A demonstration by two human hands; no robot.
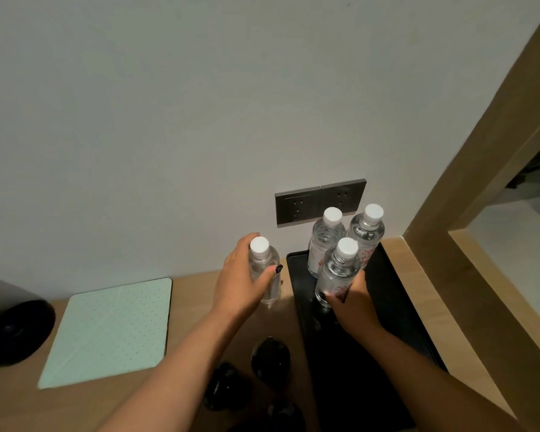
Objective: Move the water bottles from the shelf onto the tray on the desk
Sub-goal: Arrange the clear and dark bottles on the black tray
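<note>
1. Four clear water bottles with white caps are in view. Two stand upright at the far end of the black tray (396,307) on the desk (194,307): the rear left bottle (323,244) and the rear right bottle (367,235).
2. A third bottle (337,272) is grasped low on its body by the right hand (353,304), fingers curled round it; its base is at the tray surface, though contact cannot be confirmed.
3. A fourth bottle (264,269) is grasped at mid-body by the left hand (240,282), fingers and thumb wrapped round it. It is held upright just left of the tray, over the desk.
4. Handling, as judged: the bottles appear full, so moderate weight is expected. The thin plastic wall is likely to flex when squeezed and may be slick. A grip round the mid-body is advised; the cap should not be used for lifting.
5. Tall, narrow bottles may tip if set down tilted or knocked against neighbours.
6. Red printing is present on the labels; no word or brand can be read.
</note>
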